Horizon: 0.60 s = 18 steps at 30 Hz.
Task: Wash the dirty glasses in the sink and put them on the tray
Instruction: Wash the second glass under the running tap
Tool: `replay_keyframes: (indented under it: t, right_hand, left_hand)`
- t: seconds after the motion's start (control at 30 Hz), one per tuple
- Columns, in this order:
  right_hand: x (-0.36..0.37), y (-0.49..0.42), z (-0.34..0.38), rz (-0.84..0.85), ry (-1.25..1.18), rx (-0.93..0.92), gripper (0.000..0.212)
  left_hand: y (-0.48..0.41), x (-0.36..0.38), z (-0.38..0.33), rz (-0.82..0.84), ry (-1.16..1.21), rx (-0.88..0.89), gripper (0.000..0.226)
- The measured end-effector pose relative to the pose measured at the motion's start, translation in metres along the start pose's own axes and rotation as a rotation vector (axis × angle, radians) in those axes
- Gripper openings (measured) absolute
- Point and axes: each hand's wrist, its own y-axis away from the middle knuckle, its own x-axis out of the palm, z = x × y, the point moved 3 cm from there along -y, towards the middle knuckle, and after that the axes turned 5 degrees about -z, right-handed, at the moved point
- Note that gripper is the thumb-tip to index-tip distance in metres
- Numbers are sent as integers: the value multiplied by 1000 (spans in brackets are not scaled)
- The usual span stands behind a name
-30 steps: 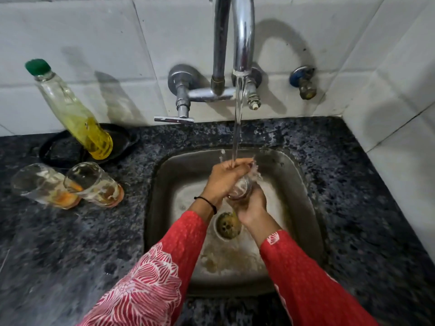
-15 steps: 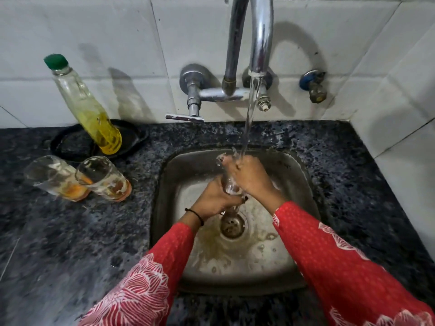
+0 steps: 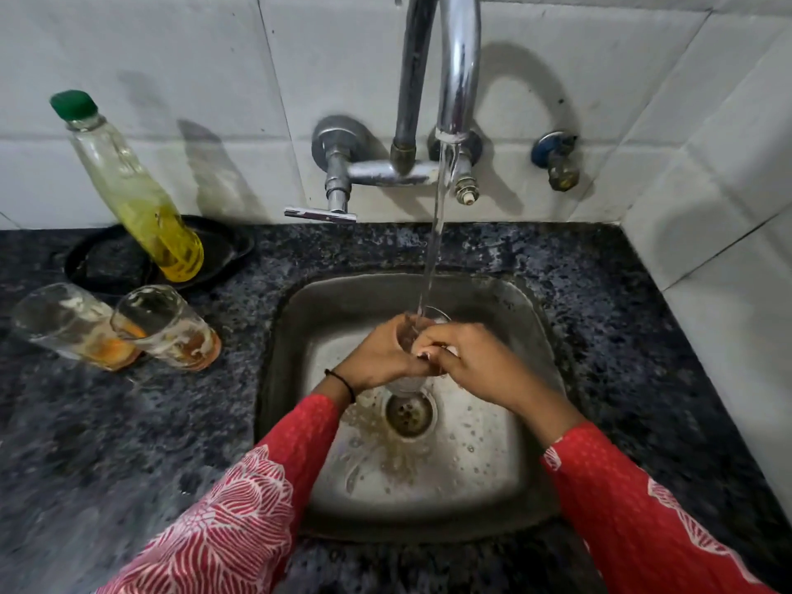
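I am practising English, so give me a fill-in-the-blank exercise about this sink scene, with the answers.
1. The left hand and right hand hold a glass under running ____ from the tap.
2. The bottle of yellow liquid has a ____ cap.
3. ____ dirty glasses stand on the counter, left of the sink.
Answers: water; green; two.

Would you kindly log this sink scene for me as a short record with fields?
Held glass: upright under the water stream, over the sink
Left hand: grips that glass
Right hand: grips it from the other side
Tap: running
Waiting: two dirty glasses on the counter, left of the sink, orange residue inside
Tray: black, behind them, holds a bottle of yellow liquid; no washed glass on it
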Motion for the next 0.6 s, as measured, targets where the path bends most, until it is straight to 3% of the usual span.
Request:
replay_keyframes:
  t: [0.07,0.17,0.23,0.3,0.37,0.43,0.53,0.6]
  right_hand:
    - [4,-6,-1,-121,-30,64,9]
    - [15,-24,1,-299,106,209,17]
    - [14,-28,0,-258,4,216,14]
    - [0,-22,-3,-225,-348,212,20]
    - [-10,-16,-3,-219,-667,188,22]
    - [-11,-25,-2,-234,-595,197,22]
    - [2,-45,-7,-277,-193,322,39]
    - [8,-47,-11,-315,-195,359,39]
  left_hand:
    - [0,6,-7,-160,-57,23,30]
    - [-1,19,-7,-449,-223,29,29]
    - [1,19,-10,-330,-118,51,14]
    - [8,8,-21,-66,49,-6,19]
    - [19,-5,-28,123,355,-180,23]
    - [24,-6,-29,115,456,-282,25]
    - [16,4,-20,-196,-12,-190,47]
    - [12,7,-12,-327,-167,-145,59]
